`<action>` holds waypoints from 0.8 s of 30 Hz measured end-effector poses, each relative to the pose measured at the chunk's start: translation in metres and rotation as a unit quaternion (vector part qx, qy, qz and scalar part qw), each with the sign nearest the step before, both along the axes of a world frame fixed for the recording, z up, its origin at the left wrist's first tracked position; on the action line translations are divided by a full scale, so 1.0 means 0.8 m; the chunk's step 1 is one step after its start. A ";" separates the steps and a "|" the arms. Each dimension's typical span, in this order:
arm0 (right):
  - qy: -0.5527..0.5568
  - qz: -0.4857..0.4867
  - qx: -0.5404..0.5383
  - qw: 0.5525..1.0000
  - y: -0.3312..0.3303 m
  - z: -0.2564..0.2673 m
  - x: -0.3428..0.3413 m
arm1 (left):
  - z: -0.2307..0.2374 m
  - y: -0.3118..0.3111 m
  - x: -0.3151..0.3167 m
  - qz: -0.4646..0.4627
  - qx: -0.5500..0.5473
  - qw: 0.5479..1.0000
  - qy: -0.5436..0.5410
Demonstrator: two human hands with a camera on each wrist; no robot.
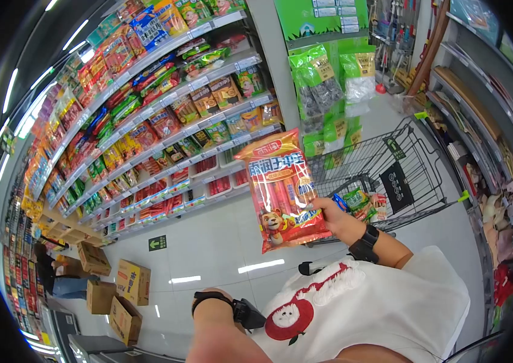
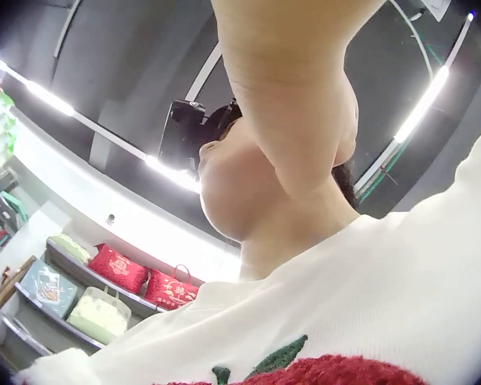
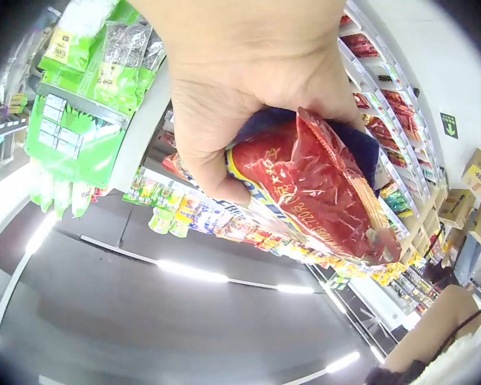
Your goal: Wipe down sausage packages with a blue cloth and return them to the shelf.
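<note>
My right hand [image 1: 333, 216] grips a red and gold bag of sausages [image 1: 281, 190] by its lower right side, thumb over the front. The bag stands upright before me, its printed face toward the head camera and long pink-red sausages showing through. In the right wrist view the thumb and palm wrap the edge of the bag [image 3: 297, 188]. My left hand [image 2: 293, 96] is raised close to my face and neck, its fingers out of sight. In the head view only the left forearm and wristband show, with blurred skin at the bottom edge.
A wire shopping cart [image 1: 395, 184] stands at the right, holding several snack packs [image 1: 362, 204]. Long shelves of packaged snacks [image 1: 166, 121] run along the left. Cardboard boxes [image 1: 132, 282] lie on the floor near a person [image 1: 66, 284]. Another shelf [image 1: 468, 91] lines the right side.
</note>
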State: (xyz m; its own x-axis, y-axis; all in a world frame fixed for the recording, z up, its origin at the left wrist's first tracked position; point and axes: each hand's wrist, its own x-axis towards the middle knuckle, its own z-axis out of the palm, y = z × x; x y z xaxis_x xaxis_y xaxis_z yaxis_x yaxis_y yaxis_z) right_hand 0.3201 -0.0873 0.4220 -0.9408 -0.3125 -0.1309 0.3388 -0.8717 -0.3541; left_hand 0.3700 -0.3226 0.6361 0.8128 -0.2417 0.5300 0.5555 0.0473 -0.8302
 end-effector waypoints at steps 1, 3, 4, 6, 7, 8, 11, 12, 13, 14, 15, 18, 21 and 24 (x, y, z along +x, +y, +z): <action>0.005 0.000 0.009 1.000 0.001 0.001 -0.001 | 0.004 0.003 0.001 0.013 0.050 0.999 -0.004; 0.023 -0.009 0.033 0.999 -0.001 0.004 -0.001 | 0.014 0.011 0.002 0.040 0.147 0.988 -0.010; 0.027 -0.009 0.026 0.999 -0.001 0.006 -0.001 | 0.013 0.012 0.002 0.018 0.112 0.993 -0.012; 0.033 -0.004 0.012 0.999 -0.002 0.009 0.000 | 0.009 0.012 0.002 -0.020 0.044 0.999 -0.015; 0.038 0.004 0.010 0.999 -0.002 0.011 -0.001 | 0.007 0.011 0.001 -0.038 0.011 0.999 -0.014; 0.043 0.011 0.007 0.999 -0.001 0.012 -0.001 | 0.005 0.009 -0.001 -0.056 -0.022 0.998 -0.013; 0.060 0.005 0.009 0.998 -0.002 0.019 -0.001 | -0.016 -0.016 -0.009 0.021 -0.110 0.991 -0.071; 0.064 0.001 0.013 0.998 -0.003 0.021 0.000 | -0.031 -0.027 -0.011 0.069 -0.136 0.983 -0.102; 0.064 -0.016 0.030 0.997 -0.004 0.024 0.001 | -0.059 -0.031 -0.017 0.053 -0.133 0.930 -0.340; 0.066 -0.032 0.047 0.996 -0.004 0.026 0.001 | -0.098 -0.031 -0.030 0.033 -0.121 0.821 -0.557; 0.068 -0.049 0.062 0.995 -0.005 0.029 0.001 | -0.111 -0.022 -0.073 0.111 -0.148 0.794 -0.578; 0.062 -0.115 0.140 0.981 -0.007 0.048 0.003 | -0.131 0.023 -0.146 0.191 -0.261 0.606 -0.727; 0.113 -0.173 0.199 0.958 -0.012 0.061 0.000 | -0.181 0.055 -0.133 0.178 -0.301 0.552 -0.757; 0.163 -0.165 0.259 0.938 -0.013 0.062 0.002 | -0.179 0.081 -0.117 0.012 -0.332 0.494 -0.803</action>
